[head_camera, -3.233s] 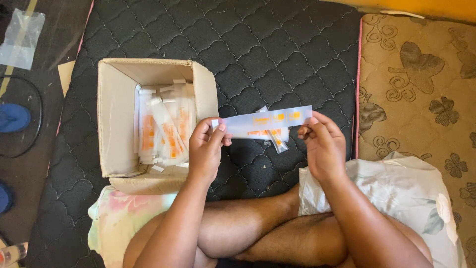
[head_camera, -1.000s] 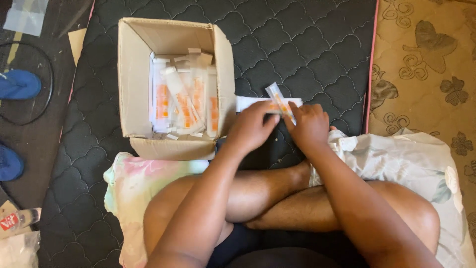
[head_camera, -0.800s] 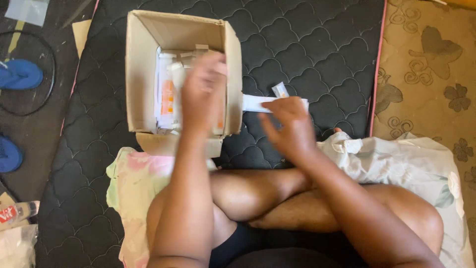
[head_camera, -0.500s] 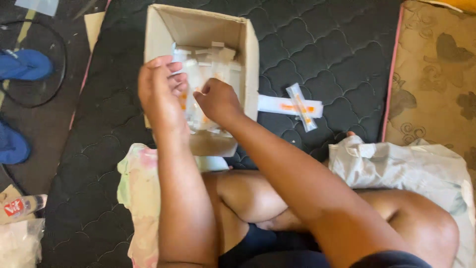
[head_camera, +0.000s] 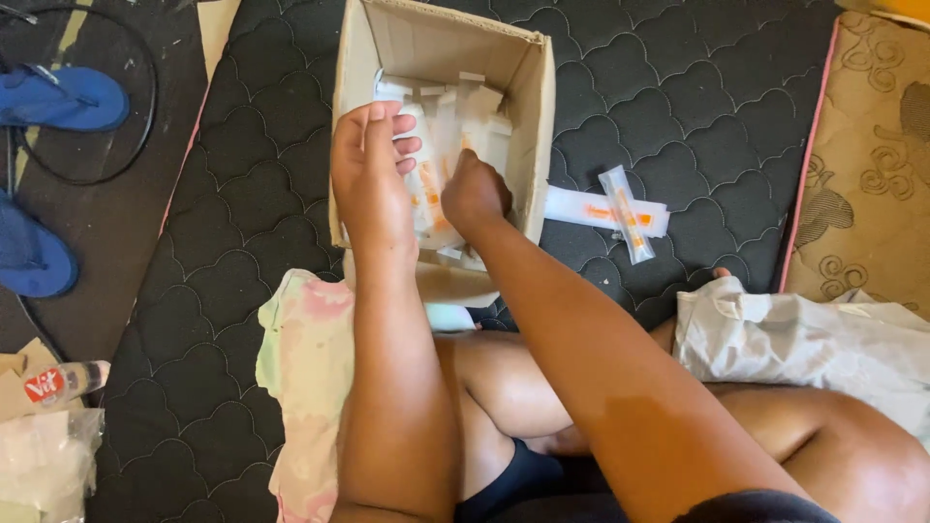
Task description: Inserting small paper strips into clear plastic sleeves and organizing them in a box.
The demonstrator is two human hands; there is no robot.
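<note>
Here both hands are inside an open cardboard box (head_camera: 539,107) that sits toward the far edge of a dark quilted mattress (head_camera: 697,87). The box is packed with clear sachets (head_camera: 436,145) standing on end, each with an orange band across white contents. The left hand (head_camera: 371,169) is over the box's left half, its fingers close together and bent around the top of one sachet at the fingertips. The right hand (head_camera: 475,194) is pushed down among the sachets in the middle of the box, fingers curled under and hidden, so I cannot tell whether they are clamped on anything.

Just beside the box's right wall, on the mattress, lies a long flat white packet (head_camera: 581,206) with orange marks, and a narrow clear sachet with an orange stripe (head_camera: 628,215) lies slanted across its right end. Nearer the person, a crumpled white cloth (head_camera: 814,339) lies by the right knee and a pale pink and green cloth (head_camera: 305,368) lies under the left forearm. Off the mattress's left edge, on the dark floor, are two blue sandals (head_camera: 58,97) and a small bottle with a red label (head_camera: 63,383).
</note>
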